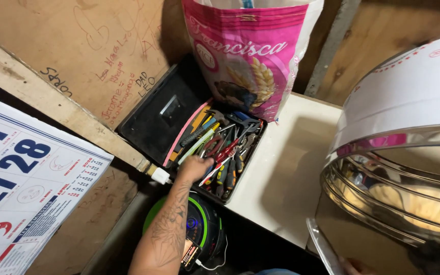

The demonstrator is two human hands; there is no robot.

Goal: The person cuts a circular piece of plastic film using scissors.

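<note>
Black open toolbox [151,119] on the bench [291,168]: left hand [195,168], fingers curled, reaches among its tools [222,147] straight ahead; grip unclear. Right hand [355,266] barely visible.

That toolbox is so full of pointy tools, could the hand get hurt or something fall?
Maybe. The left hand digs into the packed toolbox, where pliers and screwdrivers could jab fingers. The box sits at the edge of the white counter, so tugging might tip it. The shiny metal sheet looks sharp-edged.
</note>
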